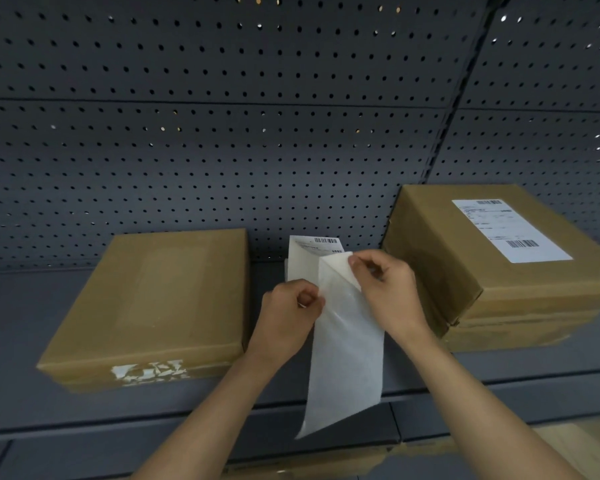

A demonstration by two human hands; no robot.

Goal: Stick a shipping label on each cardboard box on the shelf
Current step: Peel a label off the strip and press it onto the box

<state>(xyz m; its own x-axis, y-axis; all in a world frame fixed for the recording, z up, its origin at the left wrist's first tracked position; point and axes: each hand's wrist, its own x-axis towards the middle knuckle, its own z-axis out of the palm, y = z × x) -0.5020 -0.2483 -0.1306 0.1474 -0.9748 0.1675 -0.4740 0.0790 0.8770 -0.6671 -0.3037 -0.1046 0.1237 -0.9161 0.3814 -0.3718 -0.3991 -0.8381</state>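
Head view shows us our left hand (pixel 291 313) pinching the backing strip (pixel 347 358) while our right hand (pixel 385 289) pinches the shipping label (pixel 312 261). We hold both above the shelf (pixel 32 306), between the unlabelled box (pixel 160 299) and the labelled box (pixel 492 258).

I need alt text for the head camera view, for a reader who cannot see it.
Two bare hands, left hand and right hand, peel a shipping label from its backing strip above a grey shelf. The left cardboard box has no label; the right cardboard box already has one.

2 bare forearms, left hand (pixel 288 315) and right hand (pixel 388 289) ungloved, no sleeves showing.
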